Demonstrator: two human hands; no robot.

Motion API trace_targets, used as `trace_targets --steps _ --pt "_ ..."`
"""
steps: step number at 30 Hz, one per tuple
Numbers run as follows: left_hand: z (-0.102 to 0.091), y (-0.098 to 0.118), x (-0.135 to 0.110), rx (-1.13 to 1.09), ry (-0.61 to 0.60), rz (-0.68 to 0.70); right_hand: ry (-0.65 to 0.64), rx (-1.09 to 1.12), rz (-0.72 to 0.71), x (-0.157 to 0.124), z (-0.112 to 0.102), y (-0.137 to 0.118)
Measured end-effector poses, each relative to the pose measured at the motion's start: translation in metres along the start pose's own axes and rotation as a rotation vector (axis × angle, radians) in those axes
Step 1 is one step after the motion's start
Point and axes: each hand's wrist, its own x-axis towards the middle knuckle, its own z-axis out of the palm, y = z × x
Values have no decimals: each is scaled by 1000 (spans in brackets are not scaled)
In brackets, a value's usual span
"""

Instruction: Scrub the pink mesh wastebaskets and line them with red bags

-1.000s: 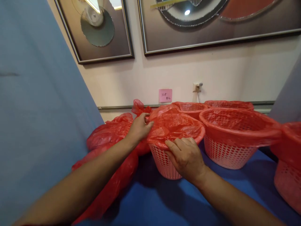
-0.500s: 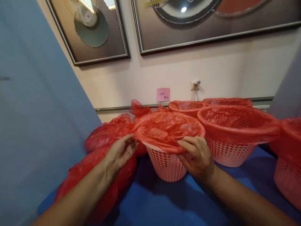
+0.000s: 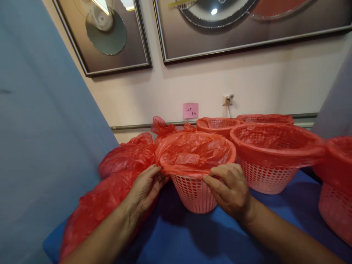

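Note:
A small pink perforated basket [image 3: 194, 194] stands on the blue table [image 3: 192, 238] in front of me. A red plastic bag [image 3: 195, 152] lies over its mouth, folded down round the rim. My left hand [image 3: 145, 187] pinches the bag's edge at the basket's left side. My right hand [image 3: 229, 190] grips the bag's edge at the front right of the rim, fingers curled over it.
A heap of loose red bags [image 3: 115, 179] lies to the left against a blue partition [image 3: 41, 128]. Several larger pink baskets [image 3: 269, 161] lined with red bags stand to the right and behind. A pink note [image 3: 190, 110] and a socket [image 3: 227, 99] are on the wall.
My left hand came down from the far rim to the near left edge. Both hands have drawn the bag's edge lower over the basket's rim.

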Motion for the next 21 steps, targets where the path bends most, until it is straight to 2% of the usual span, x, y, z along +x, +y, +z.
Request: trace_targets --steps 5,8,11,14,17,19,21 --pt "-6 2 5 26 -11 4 -34 -36 -77 -22 -3 4" --pt "-6 3 7 53 3 -3 -108 -84 -25 -31 -4 2" --pt "-4 0 8 126 -21 32 -77 -55 1 -20 -7 -13" --pt "-3 -4 12 244 -67 102 -72 -14 12 8 -4 -31" --pt "-2 0 20 435 42 332 -192 -66 120 29 10 -39" --pt "-2 9 28 612 126 550 -243 -101 158 30 20 -37" --pt "-2 20 36 802 130 694 -244 -95 158 24 24 -32"
